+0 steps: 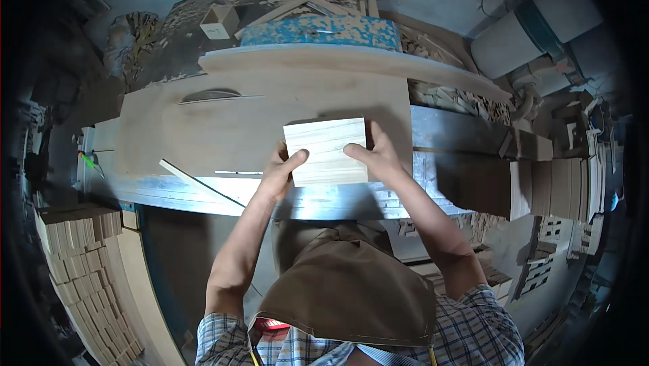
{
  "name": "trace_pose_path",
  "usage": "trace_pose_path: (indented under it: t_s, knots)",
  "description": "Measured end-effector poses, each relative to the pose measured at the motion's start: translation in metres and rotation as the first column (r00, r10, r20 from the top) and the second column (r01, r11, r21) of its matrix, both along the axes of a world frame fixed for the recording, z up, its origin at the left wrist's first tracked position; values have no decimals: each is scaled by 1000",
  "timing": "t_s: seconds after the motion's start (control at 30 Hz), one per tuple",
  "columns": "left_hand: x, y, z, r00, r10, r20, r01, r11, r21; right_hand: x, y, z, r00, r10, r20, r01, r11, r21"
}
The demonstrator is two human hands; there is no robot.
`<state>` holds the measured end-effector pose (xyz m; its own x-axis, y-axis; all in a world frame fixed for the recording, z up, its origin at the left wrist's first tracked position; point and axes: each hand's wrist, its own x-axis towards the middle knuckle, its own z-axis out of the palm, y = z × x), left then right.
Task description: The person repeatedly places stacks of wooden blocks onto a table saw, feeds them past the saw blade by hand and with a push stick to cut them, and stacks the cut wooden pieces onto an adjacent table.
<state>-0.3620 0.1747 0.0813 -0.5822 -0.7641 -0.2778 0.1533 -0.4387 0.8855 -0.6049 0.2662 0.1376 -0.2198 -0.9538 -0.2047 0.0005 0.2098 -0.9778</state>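
Observation:
A pale, nearly square wooden board [328, 160] with wavy grain is held level over the front of a saw table [176, 193]. My left hand [278, 171] grips its left edge, thumb on top. On the opposite edge my right hand [380, 155] is closed in the same way. The fingers under the board are hidden. Farther left, a saw blade [213, 94] stands up through a slot in the brown sheet [270, 116] covering the tabletop. A thin wood strip [203, 182] lies aslant near the left front edge.
A long wooden fence [338, 58] runs behind the blade, with a worn blue piece [321, 31] beyond it. Several stacked wood pieces stand at left [88, 285] and right [558, 187]. A small wooden box [218, 22] and offcuts lie at the back.

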Motion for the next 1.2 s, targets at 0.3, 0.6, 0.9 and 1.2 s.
trace_pose_path:
  t_s: [0.3, 0.6, 0.9, 1.2]
  knots:
    - [23, -50, -15, 985, 173, 28, -174, 941, 290, 61, -49, -29, 908, -120, 401, 32, 975, 219]
    - [12, -82, -41, 950, 98, 297, -220, 884, 413, 39, -165, -94, 830, -269, 489, 118, 941, 318]
    - [-44, -149, -60, 899, 143, 414, -300, 889, 346, 28, -229, -94, 992, -63, 105, 11, 900, 436]
    - [-61, -162, -83, 834, 138, 535, -333, 899, 286, 15, -237, -113, 786, 179, -591, 41, 940, 339]
